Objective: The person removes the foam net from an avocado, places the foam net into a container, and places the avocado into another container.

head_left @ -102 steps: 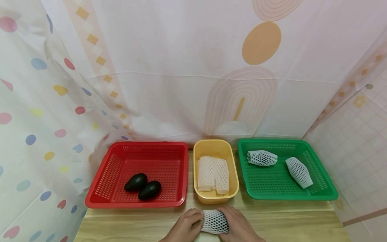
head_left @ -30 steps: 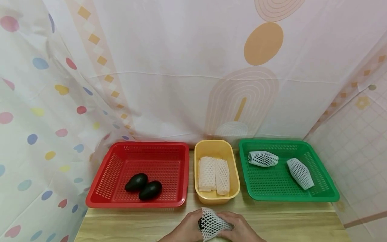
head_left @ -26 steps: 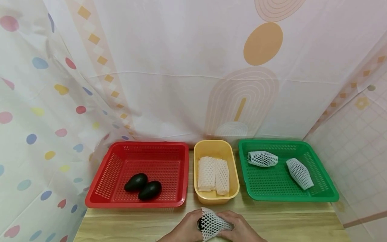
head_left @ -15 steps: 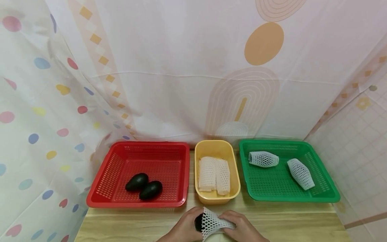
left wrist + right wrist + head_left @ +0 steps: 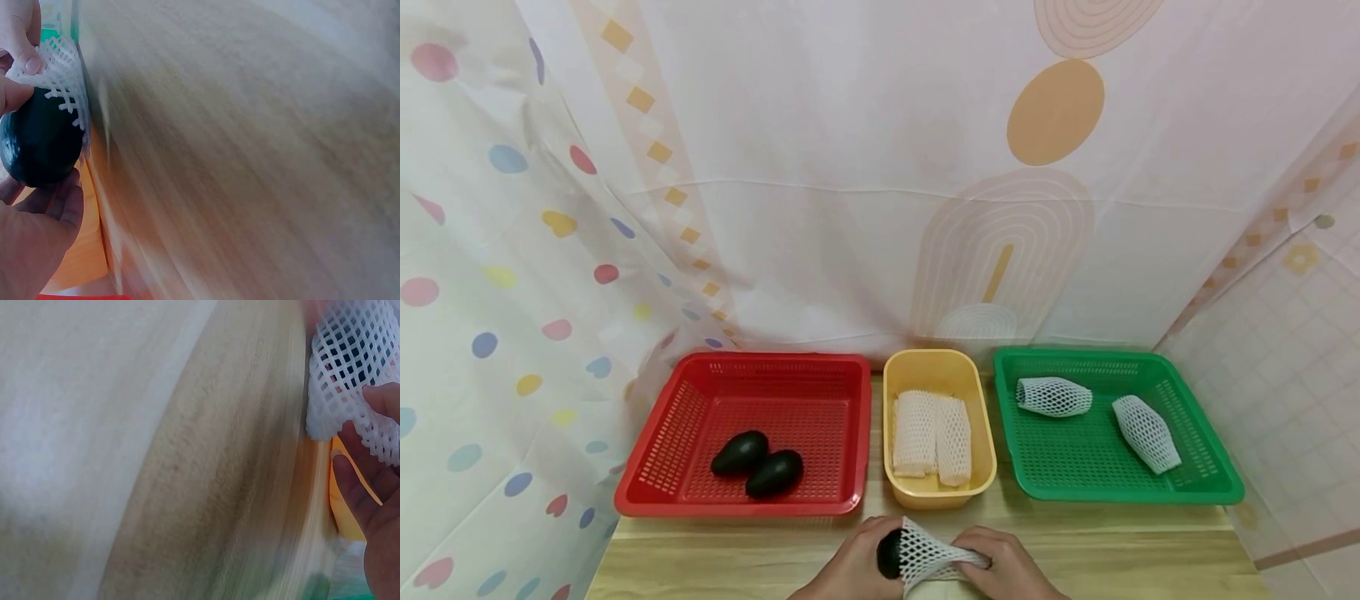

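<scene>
My left hand (image 5: 855,568) grips a dark avocado (image 5: 889,553) at the table's front, thumb and fingers around its blunt end. A white foam net sleeve (image 5: 923,553) covers the other part of the fruit, its flared mouth partway along it. In the left wrist view the bare avocado (image 5: 42,140) shows between thumb and fingers, with the net's cut edge over its upper side. My right hand (image 5: 1006,568) pinches the narrowed far end of the sleeve. Through the mesh (image 5: 350,365) in the right wrist view, dark fruit shows.
Behind the hands stands a yellow bin (image 5: 934,492) with foam sleeves (image 5: 916,433) inside. A red basket (image 5: 700,507) at left holds two bare avocados (image 5: 775,473). At right, a green basket (image 5: 1060,492) holds two netted fruits (image 5: 1055,396). A patterned curtain (image 5: 820,250) hangs behind.
Earlier the sleeve lay straight between both hands. Since then its mouth has flared around the avocado, more dark fruit shows at the left hand, and the right hand has drawn the sleeve's end rightward.
</scene>
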Available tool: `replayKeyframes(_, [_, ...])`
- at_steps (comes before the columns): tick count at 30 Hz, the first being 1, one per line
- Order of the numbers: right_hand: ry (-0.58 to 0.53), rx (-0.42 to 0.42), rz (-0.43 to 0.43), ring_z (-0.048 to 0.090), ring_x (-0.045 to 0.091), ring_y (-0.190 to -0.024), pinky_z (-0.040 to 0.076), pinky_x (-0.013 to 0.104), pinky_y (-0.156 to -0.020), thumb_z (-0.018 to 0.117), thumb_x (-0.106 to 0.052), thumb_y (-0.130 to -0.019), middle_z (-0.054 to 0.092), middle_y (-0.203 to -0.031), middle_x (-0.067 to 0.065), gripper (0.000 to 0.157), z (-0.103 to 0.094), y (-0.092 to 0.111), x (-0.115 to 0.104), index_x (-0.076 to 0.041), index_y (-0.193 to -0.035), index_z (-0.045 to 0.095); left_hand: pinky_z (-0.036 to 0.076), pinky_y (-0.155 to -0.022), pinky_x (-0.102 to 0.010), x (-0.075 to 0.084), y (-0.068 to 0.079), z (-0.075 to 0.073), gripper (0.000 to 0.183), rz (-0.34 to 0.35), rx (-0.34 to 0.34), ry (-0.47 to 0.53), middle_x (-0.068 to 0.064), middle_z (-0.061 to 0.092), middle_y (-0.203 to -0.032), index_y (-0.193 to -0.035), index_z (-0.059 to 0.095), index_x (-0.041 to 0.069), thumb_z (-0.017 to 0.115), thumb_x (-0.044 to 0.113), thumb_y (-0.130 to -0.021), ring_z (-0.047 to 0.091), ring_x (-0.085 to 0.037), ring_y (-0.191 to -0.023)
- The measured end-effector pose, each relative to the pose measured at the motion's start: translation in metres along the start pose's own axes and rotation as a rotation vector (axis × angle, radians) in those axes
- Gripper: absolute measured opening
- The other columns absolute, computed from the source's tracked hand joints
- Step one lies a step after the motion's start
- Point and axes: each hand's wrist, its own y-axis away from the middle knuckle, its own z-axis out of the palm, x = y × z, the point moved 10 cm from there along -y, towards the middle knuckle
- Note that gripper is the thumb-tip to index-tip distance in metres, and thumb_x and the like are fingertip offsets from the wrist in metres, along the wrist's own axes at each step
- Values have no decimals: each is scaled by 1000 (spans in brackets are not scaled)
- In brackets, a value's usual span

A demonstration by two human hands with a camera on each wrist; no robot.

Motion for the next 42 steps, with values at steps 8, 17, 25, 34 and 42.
replayKeyframes(8, [33,84,-7,69,5,-93,56,20,-76,80,-3,-90,74,-105,-8,26,-15,5,-2,-20,-110,76,51,-101,-34,5,4,-8,65,46,21,3,0,67,-128,-131,66,12,91,11,-71,59,-15,-120])
replayKeyframes(17, [59,256,-58,69,4,-83,52,13,-75,85,9,-76,74,-95,-8,40,-35,13,-14,-20,-102,74,49,-104,-35,15,9,-14,64,94,4,34,5,64,-136,-135,64,22,89,11,-77,56,-15,-127])
replayKeyframes(25, [71,289,-121,68,4,-80,53,15,-72,85,13,-72,74,-94,-7,45,-52,16,-24,-19,-101,73,54,-100,-35,37,21,-33,69,218,107,-27,-6,64,-140,-137,64,15,93,8,-74,57,-18,-127])
replayKeyframes(34, [90,306,-228,71,13,-81,55,16,-76,83,17,-64,75,-94,3,49,-69,14,-40,-10,-103,72,57,-94,-37,62,28,-51,78,336,189,-151,-4,64,-136,-137,63,16,98,10,-67,60,-20,-120])
replayKeyframes(42, [29,313,-316,72,16,-80,56,17,-75,80,15,-73,75,-94,8,37,-81,6,-60,-4,-103,72,58,-91,-36,71,31,-65,83,381,238,-195,0,63,-134,-137,63,16,99,9,-62,59,-17,-119])
